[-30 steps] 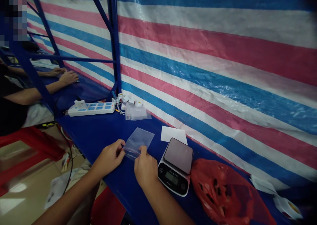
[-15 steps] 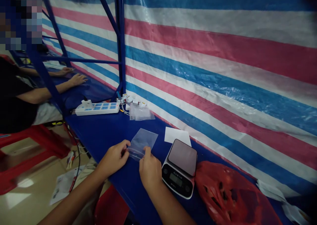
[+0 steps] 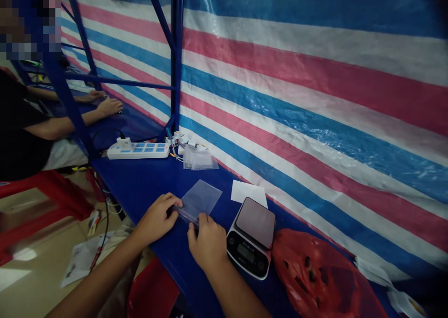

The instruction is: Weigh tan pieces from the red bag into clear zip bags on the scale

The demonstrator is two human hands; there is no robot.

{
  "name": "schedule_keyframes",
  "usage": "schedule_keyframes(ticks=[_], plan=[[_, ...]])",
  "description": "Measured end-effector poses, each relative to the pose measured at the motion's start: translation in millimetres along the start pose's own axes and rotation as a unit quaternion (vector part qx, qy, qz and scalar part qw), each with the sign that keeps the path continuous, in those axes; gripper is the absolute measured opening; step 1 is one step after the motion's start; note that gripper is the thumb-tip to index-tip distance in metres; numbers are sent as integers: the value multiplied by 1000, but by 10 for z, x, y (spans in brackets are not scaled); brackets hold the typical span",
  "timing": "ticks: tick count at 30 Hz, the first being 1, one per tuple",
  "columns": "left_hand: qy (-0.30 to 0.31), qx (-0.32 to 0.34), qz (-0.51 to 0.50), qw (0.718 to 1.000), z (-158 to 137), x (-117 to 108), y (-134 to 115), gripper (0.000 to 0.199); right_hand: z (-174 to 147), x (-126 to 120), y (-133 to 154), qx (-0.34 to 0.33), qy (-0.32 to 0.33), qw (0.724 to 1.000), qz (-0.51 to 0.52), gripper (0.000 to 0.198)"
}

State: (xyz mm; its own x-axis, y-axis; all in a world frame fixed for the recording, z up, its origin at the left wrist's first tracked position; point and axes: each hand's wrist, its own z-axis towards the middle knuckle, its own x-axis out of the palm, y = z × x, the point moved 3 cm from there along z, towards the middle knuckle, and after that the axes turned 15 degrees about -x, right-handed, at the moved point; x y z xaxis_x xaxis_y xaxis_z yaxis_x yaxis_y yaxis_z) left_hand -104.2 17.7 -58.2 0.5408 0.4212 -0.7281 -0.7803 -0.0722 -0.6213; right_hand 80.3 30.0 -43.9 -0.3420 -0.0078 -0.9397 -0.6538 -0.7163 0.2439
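A clear plastic bag (image 3: 201, 197) lies over the blue tabletop between my hands, its near edge toward me. My left hand (image 3: 164, 216) pinches the bag's left near corner between thumb and fingers. At the near right edge, my right hand (image 3: 208, 241) is closed on the plastic, its fingers curled over the edge. Just right of that hand stands a kitchen scale (image 3: 251, 238) with a flat weighing plate and a dark display panel. Behind the scale, partly under it, is a white sheet of paper (image 3: 248, 192).
A red plastic bag (image 3: 322, 276) with dark items sits right of the scale. Farther back are a white power strip (image 3: 138, 150) and a stack of clear bags (image 3: 199, 158). Blue frame posts (image 3: 176, 52) and a striped tarp (image 3: 297, 89) border the table. A co-worker's hand (image 3: 110, 107) rests at left.
My right hand has shifted slightly left along the bag's near edge, and its raised index finger has come down. The near edge looks more gathered. The camera view has shifted a little.
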Motion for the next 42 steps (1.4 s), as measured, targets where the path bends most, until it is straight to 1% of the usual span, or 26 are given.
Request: schedule_keyframes(ticks=[2,6,9,11,14,17,19,23,26,28,30,31,35,39,42], plan=[[15,2,10,1000,-7,1,12,23,-4,2,3,-6,-4,1000,-8,20],[-2,-5,18,1000,-26,-6,-6,25,12,34,-13,-10,5,999,-30,27],[-7,-16,21,1000,-30,12,-7,24,26,57,-34,5,31,999,-42,22],[-15,-24,21,999,-29,28,10,22,30,55,-38,10,36,999,-39,17],[-36,-40,15,998,-33,40,45,20,26,42,-34,13,32,999,-31,14],[-59,-49,5,997,-45,36,51,25,18,32,-22,11,18,1000,-19,15],[-63,-48,1,997,-55,31,37,27,13,29,-17,11,9,1000,-13,16],[-45,-42,9,998,-80,3,-3,27,2,30,-6,10,1,1000,-6,17],[-13,-21,14,1000,-108,-34,-29,28,-9,28,3,5,-17,1000,11,18],[17,3,21,1000,-126,-48,-50,35,-15,37,1,7,-19,1000,16,22],[40,16,32,999,-137,-51,-67,43,-16,53,-4,9,-13,1000,12,19],[47,16,38,998,-139,-49,-74,44,-14,61,-7,9,-9,1000,10,17],[48,4,46,998,-137,-47,-111,38,2,73,-17,2,-4,1000,2,11],[37,9,27,999,-134,-61,-128,32,13,57,-14,2,-1,1000,-2,12],[34,12,9,999,-125,-45,-95,27,14,53,-12,14,2,1000,-4,13]])
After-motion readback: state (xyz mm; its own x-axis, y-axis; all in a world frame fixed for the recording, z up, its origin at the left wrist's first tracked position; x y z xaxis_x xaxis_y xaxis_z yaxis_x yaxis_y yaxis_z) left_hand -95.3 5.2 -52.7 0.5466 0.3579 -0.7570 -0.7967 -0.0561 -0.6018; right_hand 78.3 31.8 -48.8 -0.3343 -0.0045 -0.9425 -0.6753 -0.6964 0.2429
